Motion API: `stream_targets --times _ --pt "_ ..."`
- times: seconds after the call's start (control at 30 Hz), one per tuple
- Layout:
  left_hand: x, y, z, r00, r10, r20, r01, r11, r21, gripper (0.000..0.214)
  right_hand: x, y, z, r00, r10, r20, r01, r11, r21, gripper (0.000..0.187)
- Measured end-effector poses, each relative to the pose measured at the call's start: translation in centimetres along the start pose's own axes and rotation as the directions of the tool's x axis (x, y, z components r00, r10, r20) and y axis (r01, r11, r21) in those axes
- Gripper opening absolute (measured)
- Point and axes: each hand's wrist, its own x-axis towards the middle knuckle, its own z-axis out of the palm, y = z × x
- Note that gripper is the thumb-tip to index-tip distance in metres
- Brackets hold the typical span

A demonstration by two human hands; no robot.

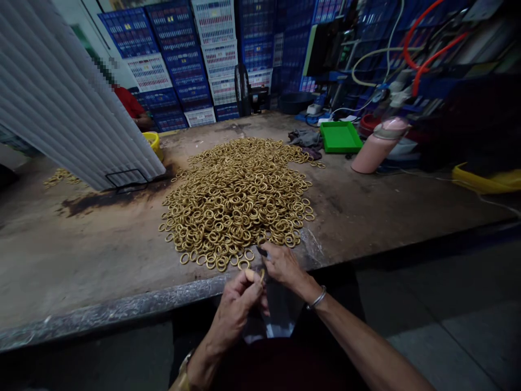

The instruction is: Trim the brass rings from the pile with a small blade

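- So there's a big worn tabletop (134, 250) running across everything
- Pale ribbed panel (77, 92) leaning at the left
- Huge heap of gold-coloured rings (236, 201) mid-table, loose ones spilling round it
- Green tray (341, 137) behind, to the right
- Right hand (283, 266) by the heap's near edge, something dark at the fingertips; can't tell if those fingers are clamped
- Left hand (240, 296), fingers pinched on one ring (262, 275) near the table's front edge

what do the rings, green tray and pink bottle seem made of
Rings: probably brass-coloured metal, from their golden sheen. Green tray: likely moulded plastic, smooth and evenly coloured. Pink bottle: plastic or painted metal; its satiny, opaque body leaves that open.
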Motion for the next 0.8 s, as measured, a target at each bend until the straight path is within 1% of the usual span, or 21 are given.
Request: stream_targets --times 0.07,0.13,0.23,0.33,0.43,0.57,0.63,0.7,0.73,0.8 --pt "0.1 -0.2 0.1 0.999 -0.003 -0.044 -0.002 0.995 -0.103 0.022 0.4 0.4 0.2 0.995 0.035 -0.092 -0.035 0.999 0.003 0.017" --pt "0.5 -0.7 -0.1 0.993 -0.019 -0.114 -0.003 0.981 -0.193 0.023 0.6 0.7 0.4 0.986 0.068 -0.153 -0.068 0.998 0.004 0.021" --pt "1.1 -1.2 -0.4 0.985 -0.069 -0.156 0.023 0.960 -0.279 0.021 1.0 0.7 0.4 0.984 0.080 -0.158 -0.088 0.995 -0.044 0.030" --pt "1.3 -1.1 -0.6 0.983 -0.112 -0.146 0.055 0.936 -0.347 0.019 1.3 0.6 0.4 0.986 0.083 -0.142 -0.098 0.990 -0.100 0.029" --pt "1.3 -0.9 -0.9 0.984 -0.149 -0.096 0.093 0.894 -0.438 0.019 1.5 0.5 0.6 0.983 0.109 -0.145 -0.127 0.985 -0.121 0.024" --pt "1.4 -0.8 -1.2 0.977 -0.207 -0.044 0.154 0.839 -0.522 0.020 1.6 0.9 0.8 0.982 0.077 -0.173 -0.090 0.994 -0.069 0.020" --pt "1.4 -0.8 -1.1 0.975 -0.214 -0.060 0.153 0.845 -0.512 0.024 1.6 1.1 0.8 0.976 0.049 -0.211 -0.052 0.999 -0.007 0.019" --pt "1.5 -0.8 -1.0 0.977 -0.183 -0.105 0.117 0.884 -0.453 0.026 1.6 1.3 0.6 0.969 0.044 -0.243 -0.026 0.997 0.077 0.016" --pt "1.6 -0.8 -1.0 0.980 -0.150 -0.130 0.087 0.913 -0.399 0.026 1.6 1.3 0.5 0.969 0.053 -0.240 -0.022 0.991 0.130 0.014" --pt "1.9 -0.9 -1.0 0.979 -0.062 -0.194 0.016 0.972 -0.232 0.023 1.6 1.1 0.3 0.981 0.080 -0.178 -0.029 0.962 0.272 0.010"
